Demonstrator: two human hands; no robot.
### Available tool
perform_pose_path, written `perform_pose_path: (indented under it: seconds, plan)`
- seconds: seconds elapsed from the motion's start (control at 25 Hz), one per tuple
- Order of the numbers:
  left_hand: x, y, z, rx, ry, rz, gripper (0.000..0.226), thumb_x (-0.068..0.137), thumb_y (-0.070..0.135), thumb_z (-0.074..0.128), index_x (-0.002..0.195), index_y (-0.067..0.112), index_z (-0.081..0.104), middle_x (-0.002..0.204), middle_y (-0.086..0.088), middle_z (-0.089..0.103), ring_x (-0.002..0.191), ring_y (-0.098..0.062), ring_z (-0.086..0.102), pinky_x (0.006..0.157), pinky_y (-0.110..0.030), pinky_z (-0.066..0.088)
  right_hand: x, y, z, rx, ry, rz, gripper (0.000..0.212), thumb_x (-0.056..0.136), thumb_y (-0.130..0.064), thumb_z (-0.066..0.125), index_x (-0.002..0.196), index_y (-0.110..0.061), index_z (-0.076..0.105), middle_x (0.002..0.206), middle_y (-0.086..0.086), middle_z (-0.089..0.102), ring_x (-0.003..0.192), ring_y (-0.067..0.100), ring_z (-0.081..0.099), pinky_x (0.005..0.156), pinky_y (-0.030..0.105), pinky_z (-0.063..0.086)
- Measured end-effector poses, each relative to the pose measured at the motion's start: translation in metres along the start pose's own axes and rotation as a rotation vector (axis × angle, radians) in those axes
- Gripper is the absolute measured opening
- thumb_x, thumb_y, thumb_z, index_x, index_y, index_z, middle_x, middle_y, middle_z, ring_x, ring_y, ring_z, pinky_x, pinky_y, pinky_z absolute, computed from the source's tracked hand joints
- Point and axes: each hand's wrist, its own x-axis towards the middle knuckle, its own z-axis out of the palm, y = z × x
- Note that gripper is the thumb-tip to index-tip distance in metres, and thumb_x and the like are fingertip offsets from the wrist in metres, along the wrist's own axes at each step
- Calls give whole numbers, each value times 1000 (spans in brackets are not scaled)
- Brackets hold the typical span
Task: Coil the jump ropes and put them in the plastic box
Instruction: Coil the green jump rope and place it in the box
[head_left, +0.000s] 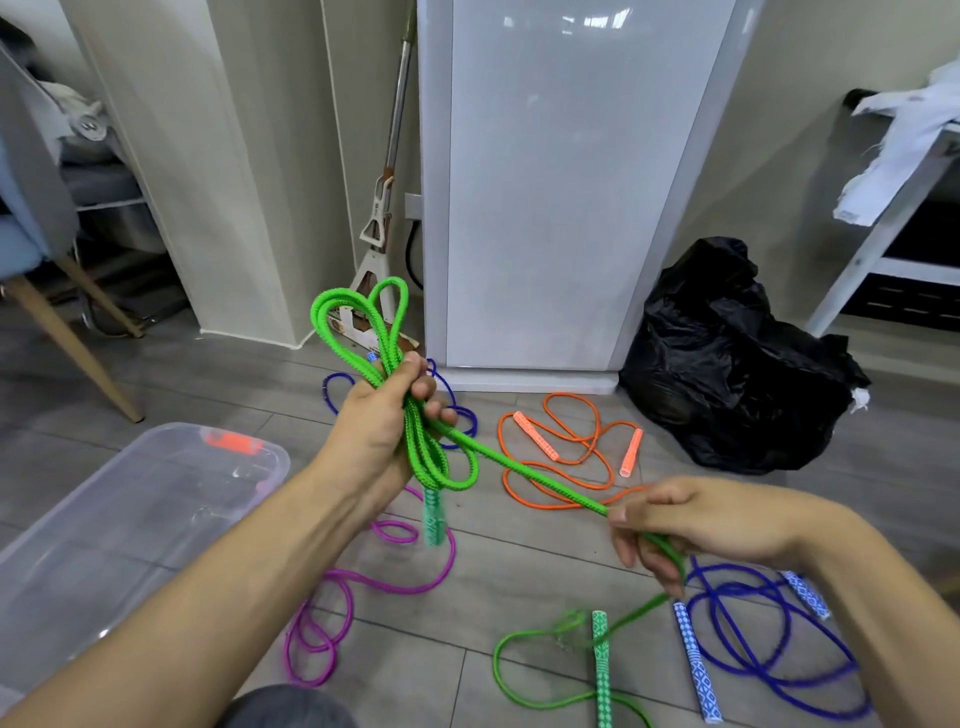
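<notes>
My left hand grips a bundle of loops of the green jump rope, held up over the floor. One green handle hangs below the fist. A taut strand runs down and right to my right hand, which pinches it. The rope's tail and second green handle lie on the floor below. The clear plastic box sits at the left with nothing visible inside. Orange rope, pink rope and a blue rope lie loose on the floor.
Another blue rope lies behind my left hand. A black rubbish bag stands at the right by a white cabinet. A mop leans in the corner. A chair leg is at the left, a white shelf at the right.
</notes>
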Motion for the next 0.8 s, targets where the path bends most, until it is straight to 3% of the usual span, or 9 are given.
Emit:
perform_pose_path:
  seconds: [0.08, 0.16, 0.28, 0.48, 0.56, 0.68, 0.8]
  plan:
    - [1, 1, -2, 25, 9, 9, 19, 103, 17, 46, 85, 14, 48, 55, 4, 36, 37, -7, 30, 36, -17, 31, -11, 13, -13, -66, 92, 67, 36, 97, -36, 53, 80, -5, 62, 56, 5, 52, 55, 19, 54, 70, 33, 48]
    - [-1, 0, -2, 114, 27, 15, 22, 103, 18, 46, 82, 15, 46, 57, 3, 35, 36, -6, 25, 35, -15, 23, -15, 17, -21, -123, 259, 52, 34, 97, -31, 54, 79, -3, 61, 55, 2, 47, 52, 17, 47, 58, 26, 42]
    - [-6, -9, 2, 281, 9, -18, 20, 104, 20, 47, 85, 14, 42, 60, 1, 37, 35, -7, 23, 35, -14, 21, -12, -6, -16, -38, 467, -179, 32, 98, -25, 53, 85, 2, 63, 56, 3, 34, 53, 16, 27, 48, 25, 23]
    - [-21, -26, 13, 505, -131, -35, 25, 104, 25, 47, 94, 2, 49, 76, -7, 60, 35, -10, 23, 38, -17, 22, 9, -57, 20, 104, 439, -448, 28, 103, -17, 48, 84, 1, 58, 56, -4, 30, 50, 10, 24, 45, 22, 21]
    - [-26, -30, 16, 557, -190, -15, 27, 104, 24, 46, 92, 1, 54, 74, -14, 62, 36, -12, 22, 38, -18, 22, 18, -63, 29, 135, 460, -483, 28, 104, -17, 48, 82, -3, 58, 57, 0, 28, 49, 11, 21, 44, 22, 20]
    - [-29, -31, 19, 590, -249, -12, 22, 103, 25, 48, 90, 12, 60, 75, -31, 47, 36, -15, 20, 40, -19, 20, 24, -65, 34, 211, 502, -491, 29, 104, -16, 47, 79, -5, 58, 56, 2, 26, 45, 9, 20, 41, 18, 20]
    - [-32, -29, 22, 593, -328, -20, 35, 103, 30, 46, 95, -2, 58, 86, -27, 61, 36, -14, 23, 41, -20, 22, 25, -65, 34, 260, 564, -493, 30, 105, -15, 45, 80, -3, 57, 49, -4, 28, 42, 7, 19, 39, 18, 20]
